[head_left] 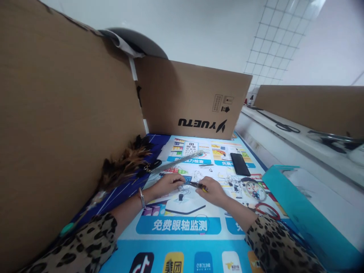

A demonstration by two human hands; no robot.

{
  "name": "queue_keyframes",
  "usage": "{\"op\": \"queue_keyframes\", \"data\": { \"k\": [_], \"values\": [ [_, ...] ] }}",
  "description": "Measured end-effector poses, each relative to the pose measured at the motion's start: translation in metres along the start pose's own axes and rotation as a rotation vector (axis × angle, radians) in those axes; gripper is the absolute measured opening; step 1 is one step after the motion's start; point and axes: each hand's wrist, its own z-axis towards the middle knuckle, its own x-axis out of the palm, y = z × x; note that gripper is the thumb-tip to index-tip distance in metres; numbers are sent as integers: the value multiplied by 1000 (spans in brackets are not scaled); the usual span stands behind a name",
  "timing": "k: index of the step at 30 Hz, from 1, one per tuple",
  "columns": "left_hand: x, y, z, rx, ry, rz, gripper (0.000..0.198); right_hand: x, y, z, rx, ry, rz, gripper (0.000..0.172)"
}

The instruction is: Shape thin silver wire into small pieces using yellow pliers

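My right hand (213, 191) is closed around small pliers (196, 184) with dark jaws and yellow on the handles; the jaws point left. Facing it, my left hand (169, 184) pinches what looks like a thin wire (185, 189) at the tips of the pliers. Fine loops of it hang between the hands, too thin to follow clearly. A small black piece (181, 197) lies just below them on the printed mat. Behind my left hand stretches a bundle of straight silvery wires (180, 160).
A black phone (240, 164) lies at the back right. Near it are tangled wire pieces (233, 183), a round clear dish (256, 190) and a red ring (267, 210). Brown feathers (122, 165) border the left cardboard wall (71, 113). A teal box (281, 185) stands right.
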Motion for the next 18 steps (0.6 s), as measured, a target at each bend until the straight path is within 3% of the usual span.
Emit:
{"op": "queue_keyframes", "data": {
  "k": [18],
  "values": [
    [1, 2, -1, -18, 32, 63, 28, 1, 2, -4, 0, -32, 10, 24]
  ]
}}
